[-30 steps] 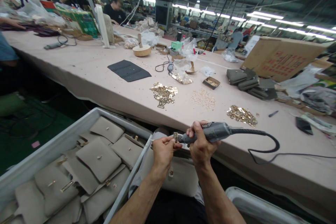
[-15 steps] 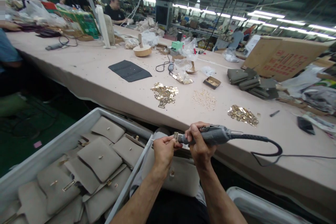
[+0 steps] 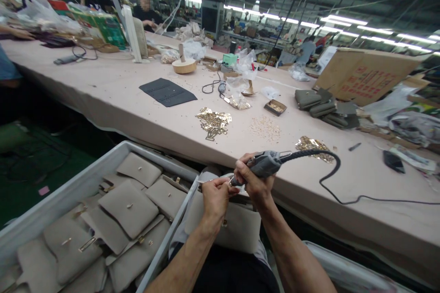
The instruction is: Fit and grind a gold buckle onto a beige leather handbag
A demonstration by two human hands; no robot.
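A dark grey corded power tool (image 3: 264, 164) is gripped in my right hand (image 3: 256, 183), its tip slanting down to the left. The tip meets the fingertips of my left hand (image 3: 216, 197), which are pinched together. What they pinch is mostly hidden; a small bit of metal shows at the tip. Beneath both hands a beige bag (image 3: 237, 226) with a small metal fitting lies on my lap. Gold metal plates (image 3: 213, 122) are heaped on the table, with tiny scattered pieces (image 3: 265, 129) and a second gold pile (image 3: 314, 147) to their right.
A grey bin (image 3: 123, 146) full of beige bag pieces (image 3: 129, 206) stands at the left. On the table (image 3: 117, 100) are a black sheet (image 3: 167, 92), a small box (image 3: 275, 107), folded dark pieces (image 3: 307, 99) and a carton (image 3: 366, 73). People work farther back.
The tool has tilted, its rear end swinging up and toward the left, and its tip now points more steeply down. The gold plate seen at the tip has turned mostly out of sight.
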